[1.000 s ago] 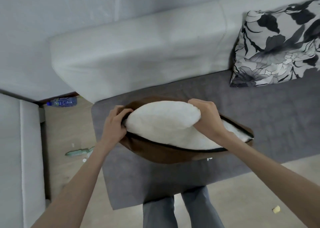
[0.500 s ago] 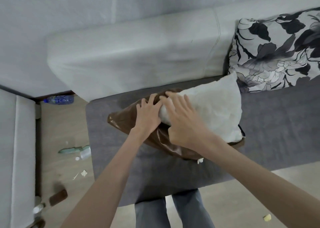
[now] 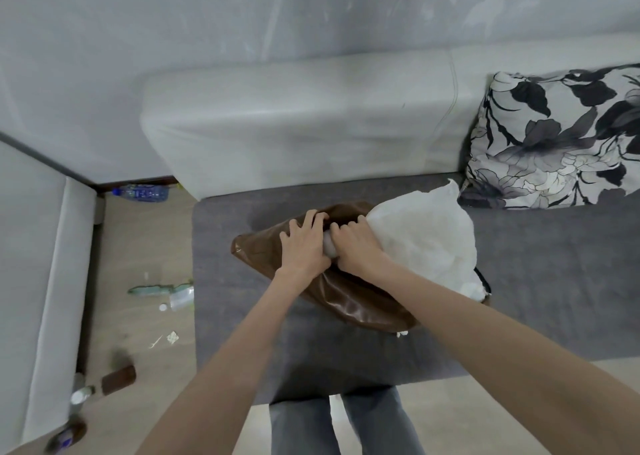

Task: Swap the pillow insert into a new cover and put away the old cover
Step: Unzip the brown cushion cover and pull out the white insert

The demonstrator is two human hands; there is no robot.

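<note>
Your left hand [image 3: 304,247] lies on the shiny brown leather-like cushion cover [image 3: 332,281], fingers spread a little and curled at the tips over the edge of the cover's opening, gripping that edge. Your right hand [image 3: 356,248] sits just beside it, touching it, with its fingers curled tight and bunched together on the near end of the white crinkled pillow insert [image 3: 426,240] where it meets the opening; the fingertips are buried in the fabric, so you cannot tell how deep the grip goes. The insert sticks out of the cover toward the right, most of it exposed, one corner pointing up toward the backrest, and its lower right edge rests against the dark zip-lined rim of the cover. The cover lies slack and flattened on the grey fabric seat [image 3: 554,267] of the sofa, its closed end pointing left. Behind it runs the white padded backrest [image 3: 311,125], and a black-and-white floral cushion [image 3: 554,143] leans against that backrest at the right, near the insert's raised corner but apart from it. On the pale wooden floor [image 3: 138,316] to the left lie a clear plastic bottle [image 3: 140,192] against the wall and scattered bits of litter. Your grey trouser legs [image 3: 343,423] show at the bottom edge.
</note>
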